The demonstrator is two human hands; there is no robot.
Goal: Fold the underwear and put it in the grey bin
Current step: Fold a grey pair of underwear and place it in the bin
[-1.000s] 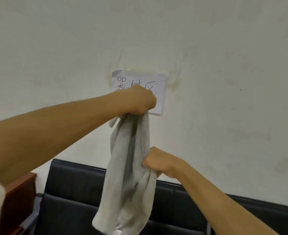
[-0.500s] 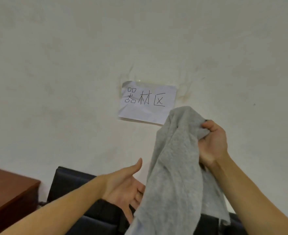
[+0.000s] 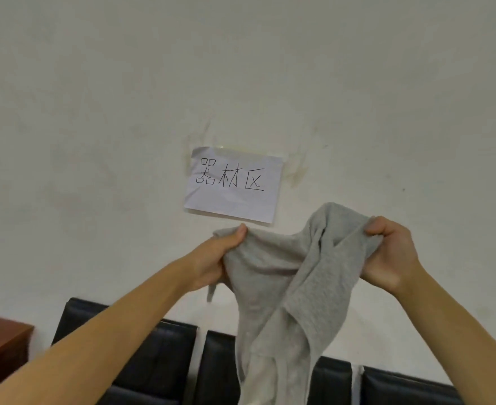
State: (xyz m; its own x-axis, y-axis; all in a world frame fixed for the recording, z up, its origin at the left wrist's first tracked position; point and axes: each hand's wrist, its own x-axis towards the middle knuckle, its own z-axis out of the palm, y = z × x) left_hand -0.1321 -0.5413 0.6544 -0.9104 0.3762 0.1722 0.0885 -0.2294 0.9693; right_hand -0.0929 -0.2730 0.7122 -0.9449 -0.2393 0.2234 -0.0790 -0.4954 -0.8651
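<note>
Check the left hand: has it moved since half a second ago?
Yes. The left hand rose from below the paper sign to near its lower edge, and now grips the grey underwear.

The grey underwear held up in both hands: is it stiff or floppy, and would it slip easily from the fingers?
Probably very floppy: the grey underwear sags and twists between the left hand and the right hand. It looks light, since pinching its edge holds it up. The knitted surface seems unlikely to slip.
</note>
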